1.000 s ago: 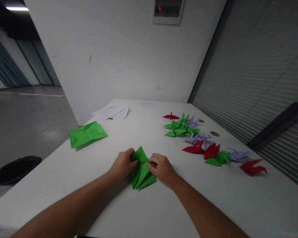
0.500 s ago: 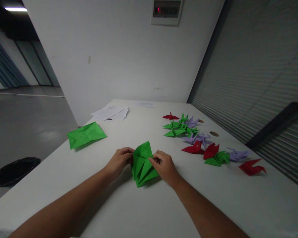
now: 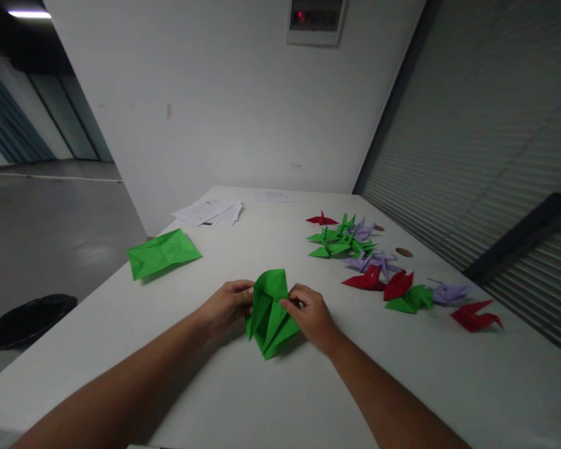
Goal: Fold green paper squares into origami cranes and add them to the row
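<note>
Green paper (image 3: 275, 312): pinching one edge with left hand (image 3: 228, 307) and the other with right hand (image 3: 312, 317), holding it between both over the table (image 3: 262, 405), probably, given dim inner folds (image 3: 270, 327), bracing both sides to spread them.

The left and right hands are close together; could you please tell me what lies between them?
In the head view, a creased green paper lies between the left hand and the right hand, which hold it by its sides.

left hand (image 3: 227, 305) and right hand (image 3: 311, 313) hold green paper (image 3: 273, 317) (folded, creased).
</note>
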Demonstrator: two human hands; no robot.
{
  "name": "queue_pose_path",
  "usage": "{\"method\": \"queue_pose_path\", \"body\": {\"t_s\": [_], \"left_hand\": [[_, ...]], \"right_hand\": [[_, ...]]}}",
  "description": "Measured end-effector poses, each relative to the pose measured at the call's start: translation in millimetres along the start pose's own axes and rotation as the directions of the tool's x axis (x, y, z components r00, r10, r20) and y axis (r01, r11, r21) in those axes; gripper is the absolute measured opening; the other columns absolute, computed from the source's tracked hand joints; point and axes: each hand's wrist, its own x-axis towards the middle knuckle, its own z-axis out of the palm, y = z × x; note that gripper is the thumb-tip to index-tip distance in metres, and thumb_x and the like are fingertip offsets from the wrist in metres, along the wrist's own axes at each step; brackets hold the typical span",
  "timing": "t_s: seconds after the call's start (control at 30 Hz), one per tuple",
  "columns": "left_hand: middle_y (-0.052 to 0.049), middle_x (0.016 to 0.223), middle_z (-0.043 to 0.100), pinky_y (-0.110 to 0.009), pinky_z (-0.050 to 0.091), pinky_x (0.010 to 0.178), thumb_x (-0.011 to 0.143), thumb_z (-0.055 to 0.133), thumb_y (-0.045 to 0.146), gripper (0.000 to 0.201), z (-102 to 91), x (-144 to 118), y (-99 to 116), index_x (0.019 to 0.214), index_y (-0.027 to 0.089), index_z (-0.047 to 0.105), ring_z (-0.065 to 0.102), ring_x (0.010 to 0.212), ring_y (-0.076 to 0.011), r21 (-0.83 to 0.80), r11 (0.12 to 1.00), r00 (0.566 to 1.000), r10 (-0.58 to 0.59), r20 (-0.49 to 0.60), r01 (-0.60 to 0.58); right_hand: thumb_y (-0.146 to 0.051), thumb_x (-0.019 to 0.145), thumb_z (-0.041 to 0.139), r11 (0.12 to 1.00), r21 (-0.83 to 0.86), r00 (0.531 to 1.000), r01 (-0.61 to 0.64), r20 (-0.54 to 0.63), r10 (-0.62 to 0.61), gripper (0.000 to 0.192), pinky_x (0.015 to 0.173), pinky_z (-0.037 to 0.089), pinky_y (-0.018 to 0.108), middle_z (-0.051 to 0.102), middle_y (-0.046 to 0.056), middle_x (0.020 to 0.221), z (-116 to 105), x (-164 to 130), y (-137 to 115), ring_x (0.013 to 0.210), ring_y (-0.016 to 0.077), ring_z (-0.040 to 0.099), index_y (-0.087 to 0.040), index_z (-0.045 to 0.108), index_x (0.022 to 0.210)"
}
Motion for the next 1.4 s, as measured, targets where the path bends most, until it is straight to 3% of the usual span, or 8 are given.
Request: {"method": "queue_pose_path", "body": {"t_s": [0.3, 0.6, 0.9, 1.0, 1.1, 1.23, 1.4], "left_hand": [[-0.002, 0.073, 0.066, -0.024, 0.043, 0.062, 0.065, 0.094, 0.033, 0.037, 2.0, -5, 4, 0.084, 0.013, 0.069, 0.059, 0.065, -0.0106, 0.118, 0.993, 0.999, 0.021, 0.026, -0.024], [0.001, 0.066, 0.062, -0.025, 0.043, 0.059, 0.067, 0.087, 0.035, 0.033, 9.0, -4, 3, 0.079, 0.014, 0.065, 0.056, 0.059, -0.0112, 0.274, 0.958, 0.993, 0.108, -0.054, -0.089], [0.002, 0.063, 0.058, -0.026, 0.041, 0.058, 0.067, 0.084, 0.036, 0.032, 5.1, 3, -7, 0.076, 0.016, 0.061, 0.053, 0.056, -0.0107, 0.347, 0.931, 0.986, 0.149, -0.071, -0.116], [0.002, 0.061, 0.058, -0.027, 0.040, 0.057, 0.070, 0.078, 0.035, 0.025, 1.1, 8, -12, 0.072, 0.017, 0.062, 0.052, 0.057, -0.0128, 0.575, 0.806, 0.979, 0.198, -0.039, -0.140], [-0.001, 0.068, 0.065, -0.028, 0.042, 0.063, 0.076, 0.072, 0.026, 0.008, -0.7, 9, -14, 0.077, 0.018, 0.069, 0.059, 0.065, -0.0167, 0.819, 0.548, 0.962, 0.273, 0.019, -0.171], [-0.006, 0.083, 0.070, -0.031, 0.044, 0.077, 0.078, 0.073, 0.019, 0.003, 0.6, 10, -13, 0.080, 0.020, 0.076, 0.063, 0.082, -0.0217, 0.933, 0.260, 0.930, 0.333, 0.156, -0.249], [-0.008, 0.089, 0.068, -0.033, 0.044, 0.080, 0.078, 0.075, 0.017, 0.002, 1.1, 13, -16, 0.078, 0.019, 0.076, 0.060, 0.087, -0.0238, 0.956, 0.179, 0.938, 0.302, 0.172, -0.233]], "right_hand": [[-0.032, 0.091, 0.068, 0.998, 0.062, 1.000, -0.022, 0.005, 0.021, 0.029, 0.059, 0.037, 0.027, 0.051, -0.003, 0.065, 1, 0, 2, 0.060, 0.0141, 0.047, -0.021, 0.057, 0.067], [-0.034, 0.089, 0.070, 0.984, 0.143, 0.994, -0.103, 0.047, 0.098, 0.029, 0.059, 0.037, 0.028, 0.051, -0.002, 0.067, 3, 0, 0, 0.062, 0.0147, 0.048, -0.020, 0.058, 0.067], [-0.017, 0.086, 0.068, 0.982, 0.059, 0.974, -0.180, 0.147, 0.170, 0.007, 0.064, 0.041, 0.027, 0.059, 0.000, 0.077, 4, 2, 3, 0.072, 0.0166, 0.055, -0.019, 0.071, 0.079], [-0.008, 0.081, 0.066, 0.981, -0.006, 0.965, -0.195, 0.177, 0.193, 0.014, 0.064, 0.040, 0.027, 0.058, -0.001, 0.072, 2, 2, 8, 0.070, 0.0162, 0.055, -0.019, 0.068, 0.072], [-0.002, 0.077, 0.067, 0.978, -0.079, 0.958, -0.194, 0.199, 0.207, 0.019, 0.063, 0.038, 0.026, 0.057, -0.003, 0.068, 0, 2, 13, 0.068, 0.0154, 0.054, -0.018, 0.065, 0.067], [-0.003, 0.077, 0.073, 0.960, -0.221, 0.944, -0.172, 0.241, 0.225, 0.018, 0.067, 0.039, 0.028, 0.063, -0.001, 0.070, 0, 1, 18, 0.072, 0.0176, 0.057, -0.019, 0.068, 0.069], [-0.005, 0.075, 0.075, 0.923, -0.371, 0.941, -0.099, 0.266, 0.208, 0.017, 0.071, 0.040, 0.031, 0.067, 0.002, 0.072, 3, -2, 24, 0.076, 0.0205, 0.058, -0.019, 0.069, 0.068]]}}
